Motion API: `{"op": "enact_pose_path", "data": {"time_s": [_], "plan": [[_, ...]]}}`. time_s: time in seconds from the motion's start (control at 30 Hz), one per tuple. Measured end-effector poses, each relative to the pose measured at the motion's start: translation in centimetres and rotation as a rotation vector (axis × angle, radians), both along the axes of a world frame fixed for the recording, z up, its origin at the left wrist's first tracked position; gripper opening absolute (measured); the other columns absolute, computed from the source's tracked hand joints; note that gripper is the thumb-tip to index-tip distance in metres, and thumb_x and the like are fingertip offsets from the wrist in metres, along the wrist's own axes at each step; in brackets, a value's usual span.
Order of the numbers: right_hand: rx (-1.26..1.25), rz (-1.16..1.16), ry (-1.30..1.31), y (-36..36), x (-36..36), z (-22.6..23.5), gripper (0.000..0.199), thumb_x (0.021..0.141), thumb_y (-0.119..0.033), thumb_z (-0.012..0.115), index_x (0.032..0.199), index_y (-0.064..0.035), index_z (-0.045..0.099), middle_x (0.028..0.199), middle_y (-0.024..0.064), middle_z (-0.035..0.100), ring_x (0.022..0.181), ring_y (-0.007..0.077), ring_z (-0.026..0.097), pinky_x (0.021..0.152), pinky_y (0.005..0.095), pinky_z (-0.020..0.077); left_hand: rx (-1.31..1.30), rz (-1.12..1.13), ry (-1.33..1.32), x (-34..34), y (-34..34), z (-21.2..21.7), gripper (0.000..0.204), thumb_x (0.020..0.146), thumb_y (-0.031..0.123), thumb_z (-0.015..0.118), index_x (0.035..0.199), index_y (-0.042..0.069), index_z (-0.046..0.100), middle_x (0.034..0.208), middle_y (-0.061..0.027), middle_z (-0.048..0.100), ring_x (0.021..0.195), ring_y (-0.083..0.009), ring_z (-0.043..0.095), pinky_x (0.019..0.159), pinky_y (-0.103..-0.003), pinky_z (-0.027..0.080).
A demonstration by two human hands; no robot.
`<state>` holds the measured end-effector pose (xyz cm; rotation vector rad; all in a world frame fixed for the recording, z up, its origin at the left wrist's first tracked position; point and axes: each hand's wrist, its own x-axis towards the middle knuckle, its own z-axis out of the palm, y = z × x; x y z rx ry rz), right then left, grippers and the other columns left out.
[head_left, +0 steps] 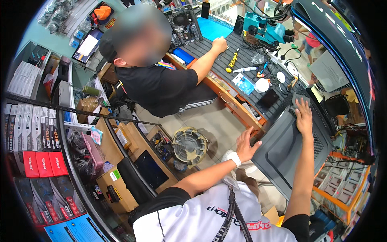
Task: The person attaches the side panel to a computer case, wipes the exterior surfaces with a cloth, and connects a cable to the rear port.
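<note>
While both hands are pressing flat and open on the case panel (282, 149), left hand (245, 144) at its near edge, right hand (303, 117) beyond, the panel is being steadied; sliding it probably needs even pressure.

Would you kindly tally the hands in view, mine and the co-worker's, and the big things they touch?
Own hands: 2, left hand and right hand, both flat on the dark computer case side panel
Co-worker's hand: 1, on the workbench mat
Panels: 1
Mats: 1
Total: 5
</note>
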<state>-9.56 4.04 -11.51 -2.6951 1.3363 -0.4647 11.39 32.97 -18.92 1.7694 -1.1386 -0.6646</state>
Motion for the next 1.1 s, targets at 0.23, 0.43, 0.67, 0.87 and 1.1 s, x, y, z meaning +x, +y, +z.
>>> {"op": "enact_pose_path", "data": {"time_s": [0.23,0.43,0.67,0.87,1.1], "plan": [[0.058,-0.419,-0.026,3.1,-20.0,-0.2,0.046,0.115,-0.024,0.051,0.158,-0.0116,0.060,0.166,0.0223,0.052,0.156,0.0420,0.045,0.131,0.0489,0.0305,0.035,0.016,0.015,-0.1,0.1,0.2,0.084,0.103,0.048,0.072,0.167,0.006,0.037,0.153,-0.0247,0.053,0.142,-0.0431,0.048,0.123,-0.054,0.031],[-0.203,-0.352,-0.022,1.9,-10.7,-2.3,0.044,0.110,-0.024,0.059,0.153,-0.0166,0.065,0.159,0.0230,0.058,0.146,0.0428,0.056,0.119,0.0524,0.0471,0.047,0.003,0.041,0.0,0.0,0.4,0.083,0.103,0.050,0.070,0.167,0.008,0.037,0.151,-0.0251,0.053,0.142,-0.0430,0.048,0.123,-0.054,0.031],[0.054,-0.187,0.076,-0.6,2.5,-0.9,0.049,0.115,-0.033,0.050,0.163,-0.0284,0.055,0.175,0.0105,0.043,0.164,0.0374,0.034,0.132,0.0549,0.0278,0.071,-0.017,0.051,0.1,0.1,0.3,0.087,0.103,0.059,0.066,0.168,0.009,0.035,0.157,-0.0237,0.050,0.145,-0.0445,0.044,0.123,-0.058,0.027],[0.042,-0.465,0.079,2.0,-15.7,-0.2,0.044,0.118,-0.028,0.046,0.158,-0.0156,0.060,0.167,0.0210,0.051,0.155,0.0459,0.046,0.129,0.0498,0.0357,0.109,0.002,0.074,0.0,0.2,0.1,0.087,0.102,0.058,0.068,0.167,0.010,0.036,0.156,-0.0235,0.050,0.144,-0.0454,0.045,0.123,-0.059,0.027],[0.057,-0.807,-0.092,19.4,-24.4,-5.2,0.052,0.119,-0.030,0.046,0.169,-0.0190,0.044,0.173,0.0248,0.040,0.161,0.0450,0.035,0.126,0.0517,0.0384,0.091,0.003,0.078,0.1,0.2,0.1,0.089,0.102,0.058,0.069,0.167,0.008,0.036,0.157,-0.0231,0.050,0.146,-0.0433,0.044,0.123,-0.058,0.027]]}}
